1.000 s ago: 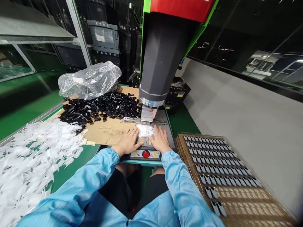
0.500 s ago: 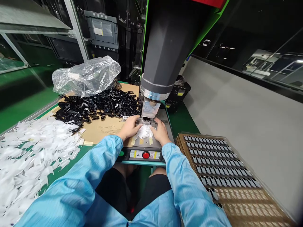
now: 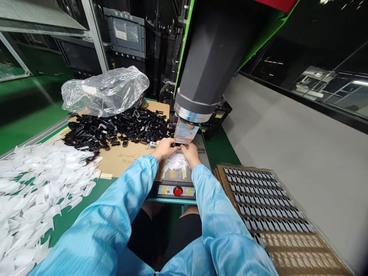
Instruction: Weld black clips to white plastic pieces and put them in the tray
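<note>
Head view of a press station. The person's left hand (image 3: 164,147) and right hand (image 3: 190,151) meet at the fixture just beneath the metal press head (image 3: 185,133), which hangs from a large dark grey column (image 3: 208,61). The fingertips of both hands are drawn together at the same spot under the head; what they pinch there is too small and too hidden to tell, so the grip cannot be read. Between the wrists, on the machine's base plate (image 3: 201,151), lies a small heap of white plastic pieces (image 3: 176,164), just beside both hands. In front of it, on the control strip, sits a red button (image 3: 178,190). Both arms wear light blue sleeves (image 3: 123,207).

To the left, a cardboard sheet (image 3: 126,159) carries a pile of small black parts (image 3: 115,128), with a crumpled clear plastic bag (image 3: 105,90) at its far edge. Nearer the person, a wide spread of white plastic pieces covers the green bench (image 3: 83,203). To the right, stacked trays (image 3: 267,203) hold rows of small dark parts under clear film.
</note>
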Demonstrator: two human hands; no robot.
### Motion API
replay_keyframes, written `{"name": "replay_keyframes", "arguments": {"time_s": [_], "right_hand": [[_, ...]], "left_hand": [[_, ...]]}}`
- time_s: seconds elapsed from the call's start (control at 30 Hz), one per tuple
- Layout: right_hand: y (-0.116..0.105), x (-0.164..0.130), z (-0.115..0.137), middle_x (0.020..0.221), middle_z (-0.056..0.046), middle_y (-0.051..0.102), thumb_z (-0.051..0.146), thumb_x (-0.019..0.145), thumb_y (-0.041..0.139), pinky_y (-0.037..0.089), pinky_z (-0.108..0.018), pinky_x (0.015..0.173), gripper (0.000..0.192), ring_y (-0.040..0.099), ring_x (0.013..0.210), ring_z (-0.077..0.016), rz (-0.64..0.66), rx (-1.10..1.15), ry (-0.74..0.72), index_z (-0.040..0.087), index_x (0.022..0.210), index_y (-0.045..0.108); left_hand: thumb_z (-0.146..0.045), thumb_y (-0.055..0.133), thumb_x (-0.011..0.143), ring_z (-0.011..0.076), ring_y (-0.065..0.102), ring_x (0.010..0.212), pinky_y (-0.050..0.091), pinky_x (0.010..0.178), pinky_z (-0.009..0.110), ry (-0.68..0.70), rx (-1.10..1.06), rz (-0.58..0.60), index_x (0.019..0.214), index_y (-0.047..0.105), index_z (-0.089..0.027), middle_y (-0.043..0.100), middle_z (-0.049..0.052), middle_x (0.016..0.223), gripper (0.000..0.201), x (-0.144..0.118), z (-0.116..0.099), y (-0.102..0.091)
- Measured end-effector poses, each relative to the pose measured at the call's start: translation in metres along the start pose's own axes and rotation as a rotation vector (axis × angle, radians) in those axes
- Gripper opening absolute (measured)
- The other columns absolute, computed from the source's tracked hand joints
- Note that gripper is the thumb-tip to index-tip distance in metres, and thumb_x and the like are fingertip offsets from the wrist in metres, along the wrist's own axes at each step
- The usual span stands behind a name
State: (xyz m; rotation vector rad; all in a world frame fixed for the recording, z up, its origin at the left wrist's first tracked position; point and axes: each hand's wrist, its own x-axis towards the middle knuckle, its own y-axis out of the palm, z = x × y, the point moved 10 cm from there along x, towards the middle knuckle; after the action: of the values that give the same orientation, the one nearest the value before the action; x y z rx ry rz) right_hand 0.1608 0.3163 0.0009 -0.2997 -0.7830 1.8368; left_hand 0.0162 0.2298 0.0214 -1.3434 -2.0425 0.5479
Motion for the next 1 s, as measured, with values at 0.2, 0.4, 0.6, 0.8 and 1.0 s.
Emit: {"name": "replay_keyframes", "arguments": {"time_s": [0.2,0.4,0.6,0.8,1.0], "right_hand": [[-0.020,-0.039,-0.010,0.106,-0.012,0.080,0.043,0.090,0.062,0.061,-0.036,0.086,0.044,0.073,0.095,-0.0235,-0.118,0.374,0.004,0.015,0.122,0.072],[-0.020,-0.141,-0.032,0.114,-0.014,0.078,0.045,0.086,0.072,0.066,-0.044,0.089,0.046,0.076,0.094,-0.0251,-0.159,0.716,0.050,0.017,0.122,0.069],[-0.016,-0.231,-0.024,0.124,-0.011,0.076,0.035,0.091,0.072,0.060,-0.048,0.109,0.034,0.074,0.116,-0.0256,-0.130,0.766,0.002,0.022,0.122,0.067],[-0.022,-0.260,-0.026,0.133,-0.013,0.072,0.037,0.094,0.070,0.054,-0.049,0.118,0.036,0.070,0.128,-0.0260,-0.133,0.728,0.002,0.022,0.127,0.066],[-0.024,-0.267,-0.030,0.137,-0.013,0.071,0.039,0.095,0.071,0.054,-0.048,0.118,0.038,0.069,0.130,-0.0263,-0.130,0.725,-0.012,0.023,0.130,0.067]], "left_hand": [[-0.042,0.074,0.092,0.0250,0.073,0.096,0.057,0.090,0.039,-0.130,-0.506,-0.073,0.123,0.078,-0.017,0.081,0.012,0.111,0.040,-0.036,0.009,0.010],[-0.045,0.090,0.078,0.0215,0.076,0.092,0.061,0.091,0.038,-0.313,-0.992,-0.039,0.120,0.073,-0.017,0.081,0.010,0.104,0.053,-0.138,0.000,0.052],[-0.044,0.091,0.078,0.0182,0.075,0.089,0.061,0.090,0.036,-0.327,-1.140,0.033,0.117,0.071,-0.020,0.079,0.008,0.107,0.050,-0.212,-0.029,0.069],[-0.044,0.088,0.082,0.0146,0.068,0.076,0.060,0.078,0.032,-0.291,-1.123,0.089,0.112,0.072,-0.021,0.077,0.005,0.094,0.041,-0.231,-0.042,0.075],[-0.042,0.090,0.081,0.0113,0.062,0.067,0.054,0.066,0.025,-0.270,-1.145,0.079,0.111,0.072,-0.019,0.070,-0.001,0.078,0.041,-0.234,-0.045,0.075]]}}
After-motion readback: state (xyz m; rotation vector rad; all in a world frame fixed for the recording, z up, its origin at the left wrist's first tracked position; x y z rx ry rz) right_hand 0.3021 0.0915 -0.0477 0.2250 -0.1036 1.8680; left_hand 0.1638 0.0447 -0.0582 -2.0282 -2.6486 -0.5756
